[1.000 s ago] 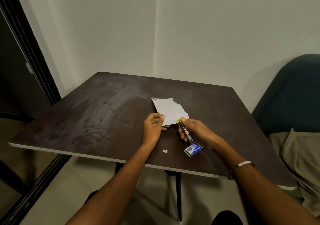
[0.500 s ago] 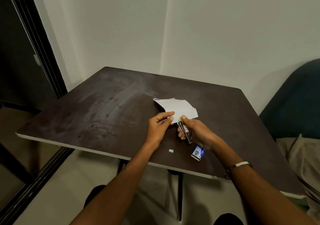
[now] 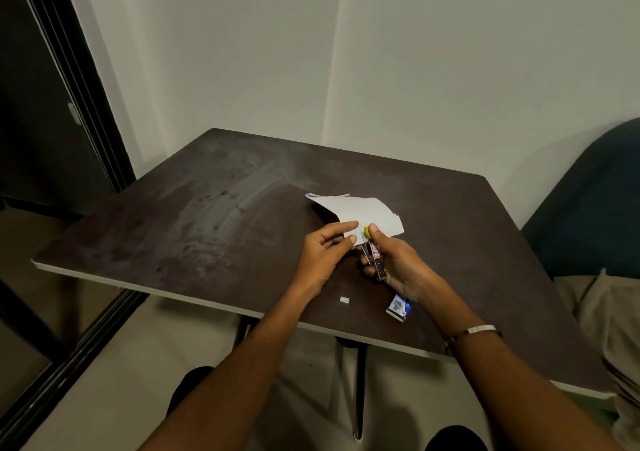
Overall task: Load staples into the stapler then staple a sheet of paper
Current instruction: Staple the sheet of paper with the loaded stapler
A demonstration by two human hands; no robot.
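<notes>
A folded white sheet of paper (image 3: 363, 213) is lifted off the dark table (image 3: 207, 228), its far edge curled up. My left hand (image 3: 323, 253) pinches its near corner between thumb and fingers. My right hand (image 3: 398, 267) grips a small metal stapler (image 3: 374, 254) with a yellow tip and a red-and-white label; the tip sits at the paper's near edge, right beside my left fingertips. A short strip of staples (image 3: 344, 299) lies loose on the table below my left wrist. A blue staple box (image 3: 398, 307) lies near the table's front edge under my right wrist.
The table's front edge (image 3: 173, 293) runs diagonally close to my body. A dark blue chair back (image 3: 595, 208) with beige cloth (image 3: 609, 315) stands at the right. White walls meet in a corner behind the table, and a dark door frame (image 3: 69, 79) is at the left.
My left hand has taken the paper's near corner and lifted it off the table. The stapler's tip has come up to the paper's edge. The camera view has shifted left.
</notes>
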